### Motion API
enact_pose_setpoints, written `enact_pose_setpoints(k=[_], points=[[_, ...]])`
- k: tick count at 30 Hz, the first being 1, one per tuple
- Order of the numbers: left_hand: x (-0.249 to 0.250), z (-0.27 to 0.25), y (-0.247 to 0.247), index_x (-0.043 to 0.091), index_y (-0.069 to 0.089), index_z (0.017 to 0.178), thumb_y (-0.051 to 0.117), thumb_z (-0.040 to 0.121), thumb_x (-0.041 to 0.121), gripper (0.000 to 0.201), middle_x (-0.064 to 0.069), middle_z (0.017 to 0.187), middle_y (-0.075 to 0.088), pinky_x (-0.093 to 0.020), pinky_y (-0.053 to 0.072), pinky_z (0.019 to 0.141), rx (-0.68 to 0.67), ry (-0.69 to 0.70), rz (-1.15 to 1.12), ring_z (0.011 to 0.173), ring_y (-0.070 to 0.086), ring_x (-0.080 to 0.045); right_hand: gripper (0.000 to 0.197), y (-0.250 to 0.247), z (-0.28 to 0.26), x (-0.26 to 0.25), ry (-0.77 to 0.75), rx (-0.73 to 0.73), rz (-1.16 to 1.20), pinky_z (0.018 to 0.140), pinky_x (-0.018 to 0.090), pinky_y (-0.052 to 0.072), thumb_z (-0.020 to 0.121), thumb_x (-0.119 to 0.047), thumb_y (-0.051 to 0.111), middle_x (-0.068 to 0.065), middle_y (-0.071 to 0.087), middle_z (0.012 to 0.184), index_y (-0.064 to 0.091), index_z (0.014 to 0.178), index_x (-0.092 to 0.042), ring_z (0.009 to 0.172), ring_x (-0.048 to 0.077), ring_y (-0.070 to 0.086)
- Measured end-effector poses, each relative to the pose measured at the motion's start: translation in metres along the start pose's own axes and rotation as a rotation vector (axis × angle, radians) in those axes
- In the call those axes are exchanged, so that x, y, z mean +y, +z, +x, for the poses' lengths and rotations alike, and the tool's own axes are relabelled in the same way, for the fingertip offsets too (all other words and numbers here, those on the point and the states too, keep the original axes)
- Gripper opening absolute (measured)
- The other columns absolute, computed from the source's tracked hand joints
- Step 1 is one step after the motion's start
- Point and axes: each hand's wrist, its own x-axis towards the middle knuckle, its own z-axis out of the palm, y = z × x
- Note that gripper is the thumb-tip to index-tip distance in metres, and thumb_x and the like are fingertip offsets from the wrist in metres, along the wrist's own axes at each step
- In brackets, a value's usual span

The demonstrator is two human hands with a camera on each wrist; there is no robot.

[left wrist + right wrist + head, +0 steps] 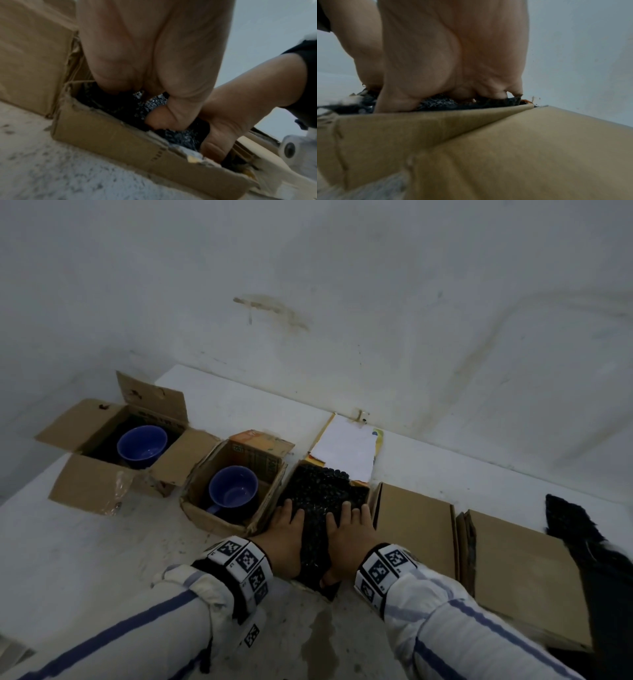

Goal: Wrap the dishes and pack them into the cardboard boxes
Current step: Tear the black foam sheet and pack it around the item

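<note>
A black bubble-wrapped bundle [322,494] fills the third cardboard box [356,575] from the left. My left hand [286,529] and right hand [351,529] lie side by side on top of it, fingers straight and pressing down. In the left wrist view my left hand [150,67] has its thumb bent against the black wrap [123,106], and my right hand [231,108] has its thumb down at the box wall [111,138]. From the right wrist my right hand [453,60] rests on the wrap [436,102]. Whatever is wrapped is hidden.
At far left an open box [85,481] holds a blue bowl [142,445]. The open box beside it [205,517] holds a blue cup [233,491]. Two closed boxes [416,529] [520,577] lie to the right, and then loose black wrap [568,522]. A white sheet [346,450] leans behind.
</note>
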Motion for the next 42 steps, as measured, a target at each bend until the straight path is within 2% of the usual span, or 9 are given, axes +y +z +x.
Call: enact_pose_setpoints(k=[6, 18, 21, 24, 26, 29, 32, 39, 42], points=[[-0.005, 0.006, 0.003, 0.021, -0.022, 0.147, 0.071, 0.081, 0.029, 0.114, -0.009, 0.149, -0.04, -0.051, 0.008, 0.118, -0.052, 0.022, 0.051, 0.141, -0.028, -0.031, 0.126, 0.006, 0.001, 0.012, -0.055, 0.042, 0.047, 0.118, 0.051, -0.004, 0.065, -0.077, 0.059, 0.025, -0.015, 0.154, -0.01, 0.151, -0.016, 0.144, 0.042, -0.005], [-0.006, 0.006, 0.009, 0.022, -0.01, 0.151, 0.065, 0.084, 0.018, 0.1, -0.011, 0.152, -0.033, -0.051, 0.013, 0.118, 0.069, 0.045, 0.051, 0.143, -0.021, -0.032, 0.121, 0.0, 0.001, 0.013, -0.074, -0.043, 0.149, 0.119, 0.048, 0.005, 0.068, -0.071, 0.063, 0.021, -0.02, 0.154, -0.011, 0.15, -0.022, 0.144, 0.041, -0.005], [-0.01, 0.002, 0.007, 0.023, -0.009, 0.151, 0.064, 0.085, 0.017, 0.098, -0.01, 0.152, -0.033, -0.05, 0.011, 0.118, 0.051, 0.077, 0.011, 0.144, -0.021, -0.031, 0.103, -0.022, -0.003, 0.027, -0.099, -0.068, 0.364, 0.115, 0.048, 0.022, 0.072, -0.07, 0.06, 0.016, 0.009, 0.157, 0.012, 0.151, -0.023, 0.142, 0.037, 0.017], [-0.009, -0.005, 0.004, 0.022, -0.008, 0.151, 0.057, 0.089, 0.012, 0.091, -0.009, 0.154, -0.03, -0.048, 0.007, 0.119, 0.062, 0.103, -0.013, 0.143, -0.022, -0.03, 0.06, -0.041, 0.005, 0.035, -0.096, 0.224, 0.47, 0.092, 0.035, 0.047, 0.087, -0.048, 0.058, 0.012, 0.049, 0.131, 0.046, 0.132, -0.01, 0.115, 0.027, 0.052], [-0.006, -0.009, 0.004, 0.018, -0.008, 0.151, 0.053, 0.09, 0.013, 0.087, -0.009, 0.155, -0.027, -0.045, 0.005, 0.119, 0.105, 0.121, -0.026, 0.143, -0.022, -0.029, 0.059, -0.047, 0.013, 0.032, -0.117, 0.324, 0.476, 0.101, 0.036, 0.041, 0.09, -0.037, 0.056, 0.014, 0.036, 0.143, 0.038, 0.139, -0.009, 0.128, 0.028, 0.041], [-0.004, -0.011, 0.008, 0.015, -0.011, 0.151, 0.055, 0.088, 0.036, 0.093, -0.008, 0.155, -0.025, -0.046, 0.003, 0.119, 0.153, 0.122, 0.004, 0.143, -0.023, -0.028, 0.08, -0.048, 0.023, 0.023, -0.165, 0.245, 0.392, 0.117, 0.041, 0.022, 0.091, -0.033, 0.058, 0.011, 0.005, 0.158, 0.01, 0.151, -0.012, 0.145, 0.029, 0.01], [-0.008, -0.004, 0.012, 0.014, -0.016, 0.149, 0.058, 0.082, 0.053, 0.107, -0.006, 0.155, -0.028, -0.049, 0.007, 0.118, 0.111, 0.095, 0.009, 0.143, -0.025, -0.026, 0.092, -0.043, 0.039, 0.017, -0.125, 0.137, 0.408, 0.115, 0.041, 0.027, 0.088, -0.034, 0.062, 0.011, 0.006, 0.157, -0.001, 0.151, -0.011, 0.143, 0.031, 0.019], [-0.008, 0.002, 0.017, 0.011, -0.014, 0.149, 0.061, 0.081, 0.051, 0.11, -0.009, 0.155, -0.026, -0.048, 0.01, 0.118, 0.137, 0.065, 0.014, 0.144, -0.022, -0.026, 0.096, -0.039, 0.046, 0.02, -0.157, 0.084, 0.452, 0.113, 0.035, 0.031, 0.086, -0.035, 0.065, 0.008, 0.001, 0.159, -0.001, 0.152, -0.013, 0.144, 0.027, 0.02], [-0.004, -0.002, 0.013, 0.012, -0.013, 0.149, 0.062, 0.08, 0.05, 0.109, -0.01, 0.156, -0.022, -0.049, 0.007, 0.119, 0.146, 0.06, 0.031, 0.144, -0.02, -0.028, 0.08, -0.043, 0.038, 0.031, -0.196, 0.136, 0.51, 0.111, 0.035, 0.033, 0.088, -0.034, 0.061, 0.011, 0.021, 0.154, 0.015, 0.15, -0.01, 0.139, 0.028, 0.03]])
